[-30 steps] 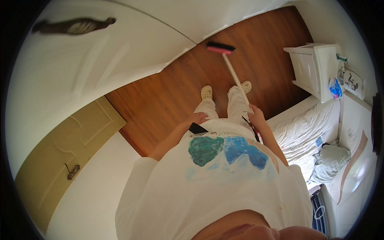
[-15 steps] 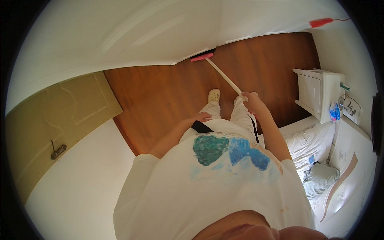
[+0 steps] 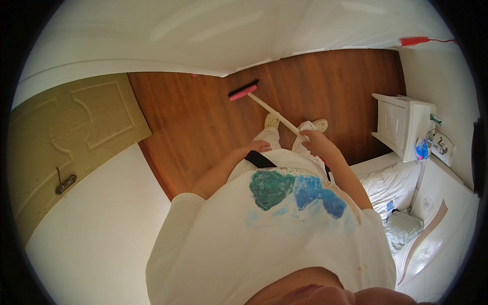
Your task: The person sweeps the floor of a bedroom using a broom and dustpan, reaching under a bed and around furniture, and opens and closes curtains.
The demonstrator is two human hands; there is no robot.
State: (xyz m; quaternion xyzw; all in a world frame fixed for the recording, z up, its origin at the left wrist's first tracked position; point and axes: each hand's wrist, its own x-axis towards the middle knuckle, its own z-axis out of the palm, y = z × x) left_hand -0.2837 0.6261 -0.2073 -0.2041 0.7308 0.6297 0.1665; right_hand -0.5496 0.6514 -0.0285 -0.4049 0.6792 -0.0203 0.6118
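My right hand [image 3: 316,143] is closed around the pale handle of a broom [image 3: 272,111]. At the handle's far end, the pink broom head [image 3: 244,92] with black bristles is over the brown wood floor [image 3: 193,117], a little away from the white panelled wall or cabinet front. The handle slants from my hand up and to the left, passing over my shoes. My left hand [image 3: 261,146] rests against my front at the waist, beside a black strap [image 3: 260,159], with its fingers lying flat and nothing seen in them.
A beige door [image 3: 86,137] with a metal handle stands at the left. White panels [image 3: 218,40] border the far side of the floor. At the right are a white nightstand [image 3: 394,122] and a bed [image 3: 389,183] with a pillow. A red tassel [image 3: 414,41] hangs at the far right.
The broom head has come away from the foot of the white panels, toward me and to the left, and turned so that its bristles show. My left hand stays at my waist.
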